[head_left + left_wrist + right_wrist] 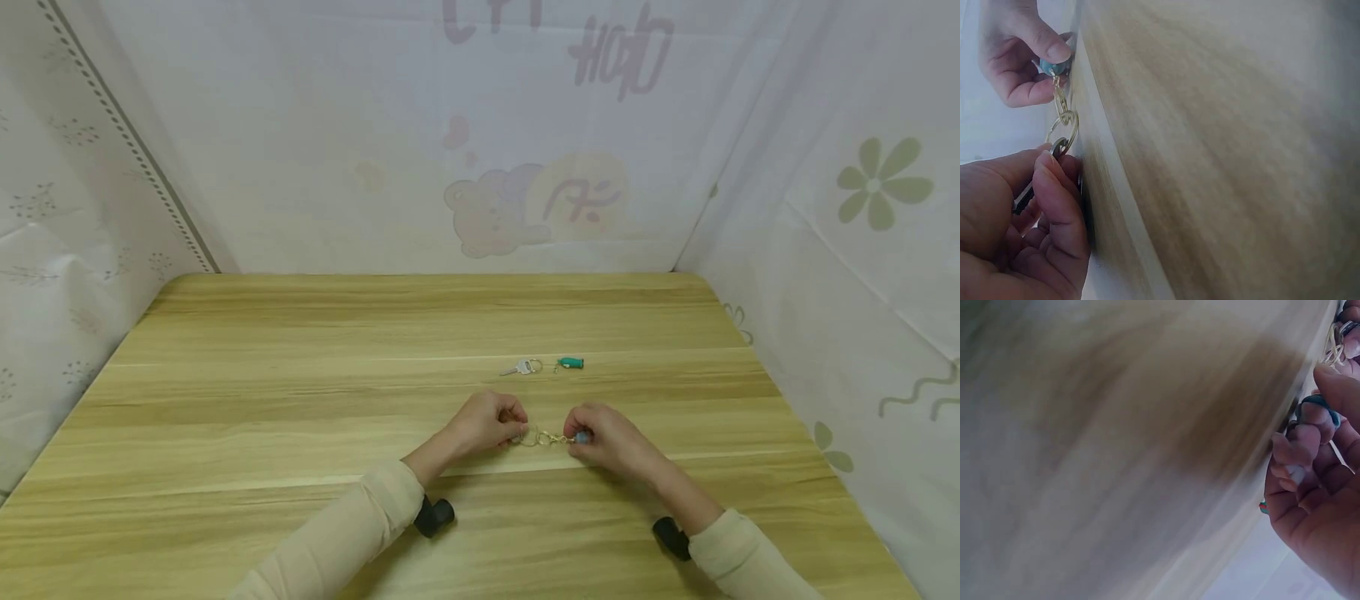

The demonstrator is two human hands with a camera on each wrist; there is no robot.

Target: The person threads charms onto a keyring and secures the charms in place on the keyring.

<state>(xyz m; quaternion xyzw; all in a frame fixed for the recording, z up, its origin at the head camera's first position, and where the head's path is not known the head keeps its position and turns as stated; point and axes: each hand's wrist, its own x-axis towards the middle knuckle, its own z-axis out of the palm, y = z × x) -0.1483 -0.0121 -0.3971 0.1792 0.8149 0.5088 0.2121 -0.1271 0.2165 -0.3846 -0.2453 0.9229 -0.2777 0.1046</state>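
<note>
Low over the front half of the table, my left hand (487,421) pinches a key (1022,199) between thumb and fingers. A gold ring (1076,132) passes through the key's head and links to a short gold chain (1059,95). At the chain's other end is a small figurine charm (1302,445), pinkish with a teal part near the chain. My right hand (611,437) grips this charm, its fingers hiding part of it. Between the two hands, the ring and chain stretch in a nearly straight line.
Beyond my hands, a second key (522,367) with its own ring lies on the wooden table (300,350). To its right is a small green charm (572,363). Printed cloth (337,125) hangs behind the table and along both sides.
</note>
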